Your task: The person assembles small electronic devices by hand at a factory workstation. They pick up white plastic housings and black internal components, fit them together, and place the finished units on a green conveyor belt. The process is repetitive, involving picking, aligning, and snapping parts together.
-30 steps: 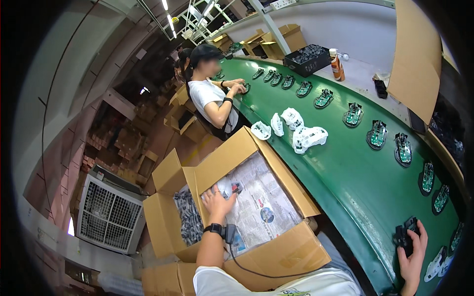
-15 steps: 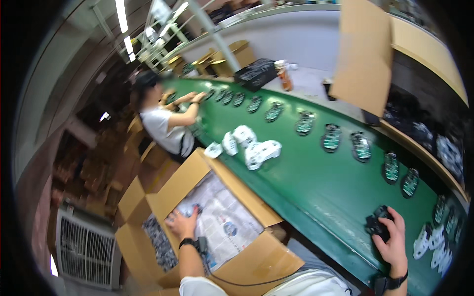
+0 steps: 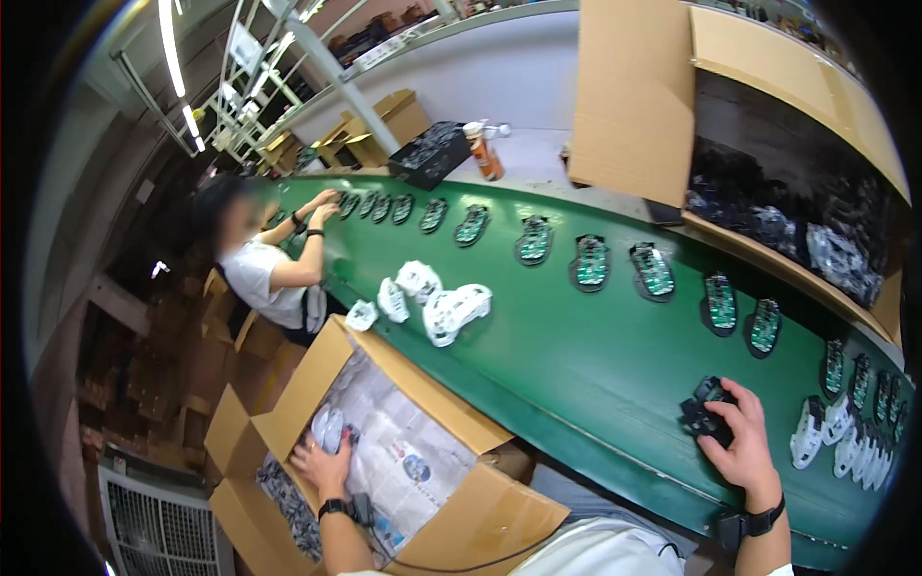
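My left hand reaches into an open cardboard box lined with printed paper. Its fingers curl around a pale, rounded plastic piece, partly hidden by the hand. Over the green work surface, my right hand grips one or more black plastic parts with thumb and fingers. Just right of that hand, a row of white shells lies near several circuit boards on dark bases. Farther left on the green surface sits a cluster of white shells.
Circuit boards line the far side of the green bench. A tall carton with bagged parts stands at the back right. A black bin and an orange can are behind the bench. A co-worker handles boards at the left.
The view has swung right, so the bench and box appear farther left. My left hand is still in the box at the pale piece; my right hand still holds the black plastic.
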A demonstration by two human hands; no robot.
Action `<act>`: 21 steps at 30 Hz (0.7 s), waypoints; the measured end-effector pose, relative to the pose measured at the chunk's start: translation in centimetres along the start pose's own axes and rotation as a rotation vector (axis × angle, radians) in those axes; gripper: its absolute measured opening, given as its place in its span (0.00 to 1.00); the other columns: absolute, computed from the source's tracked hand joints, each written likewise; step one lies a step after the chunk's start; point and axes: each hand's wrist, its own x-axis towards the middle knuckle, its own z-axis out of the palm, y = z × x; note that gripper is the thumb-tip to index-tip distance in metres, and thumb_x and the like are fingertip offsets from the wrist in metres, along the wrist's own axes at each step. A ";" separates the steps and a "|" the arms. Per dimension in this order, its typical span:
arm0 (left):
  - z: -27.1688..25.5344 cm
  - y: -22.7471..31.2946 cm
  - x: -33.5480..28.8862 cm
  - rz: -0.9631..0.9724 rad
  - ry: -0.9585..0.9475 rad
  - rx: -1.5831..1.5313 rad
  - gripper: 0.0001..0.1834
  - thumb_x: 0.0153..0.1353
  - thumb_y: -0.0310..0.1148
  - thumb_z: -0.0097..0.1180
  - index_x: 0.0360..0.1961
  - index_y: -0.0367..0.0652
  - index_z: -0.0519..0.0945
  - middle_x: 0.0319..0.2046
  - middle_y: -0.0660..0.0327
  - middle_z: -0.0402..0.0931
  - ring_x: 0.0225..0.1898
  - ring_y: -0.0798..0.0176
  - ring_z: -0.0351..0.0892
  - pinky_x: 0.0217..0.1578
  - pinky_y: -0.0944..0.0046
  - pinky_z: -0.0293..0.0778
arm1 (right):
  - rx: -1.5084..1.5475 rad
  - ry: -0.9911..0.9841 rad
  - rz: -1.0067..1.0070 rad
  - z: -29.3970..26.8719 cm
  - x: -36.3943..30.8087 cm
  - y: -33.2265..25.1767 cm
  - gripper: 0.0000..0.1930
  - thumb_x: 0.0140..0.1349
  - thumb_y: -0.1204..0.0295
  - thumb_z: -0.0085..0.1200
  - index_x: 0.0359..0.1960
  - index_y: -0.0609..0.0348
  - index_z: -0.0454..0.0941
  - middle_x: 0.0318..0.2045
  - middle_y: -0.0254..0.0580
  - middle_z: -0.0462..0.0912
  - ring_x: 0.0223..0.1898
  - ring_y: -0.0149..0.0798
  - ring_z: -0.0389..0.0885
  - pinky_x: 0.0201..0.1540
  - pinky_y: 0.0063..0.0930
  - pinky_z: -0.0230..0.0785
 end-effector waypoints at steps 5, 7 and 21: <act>0.0 -2.1 4.0 -0.004 -0.072 -0.116 0.53 0.45 0.64 0.73 0.66 0.38 0.75 0.63 0.40 0.75 0.65 0.29 0.68 0.68 0.42 0.64 | 0.022 0.031 0.011 0.3 -0.1 0.5 0.25 0.45 0.71 0.68 0.49 0.59 0.81 0.66 0.57 0.71 0.67 0.62 0.67 0.70 0.53 0.59; 0.4 -2.5 4.2 -0.030 -0.022 -0.085 0.46 0.47 0.59 0.72 0.62 0.39 0.79 0.58 0.41 0.79 0.60 0.31 0.74 0.63 0.42 0.69 | 0.018 0.025 0.008 0.5 0.1 0.4 0.25 0.45 0.71 0.68 0.49 0.59 0.81 0.66 0.57 0.71 0.67 0.63 0.67 0.70 0.53 0.59; -6.8 5.7 -2.5 0.389 0.182 -0.554 0.24 0.51 0.36 0.73 0.48 0.35 0.84 0.45 0.45 0.83 0.51 0.39 0.80 0.54 0.46 0.75 | -0.009 0.062 0.030 1.0 0.1 0.2 0.25 0.43 0.72 0.68 0.48 0.58 0.82 0.66 0.57 0.72 0.66 0.63 0.68 0.69 0.53 0.60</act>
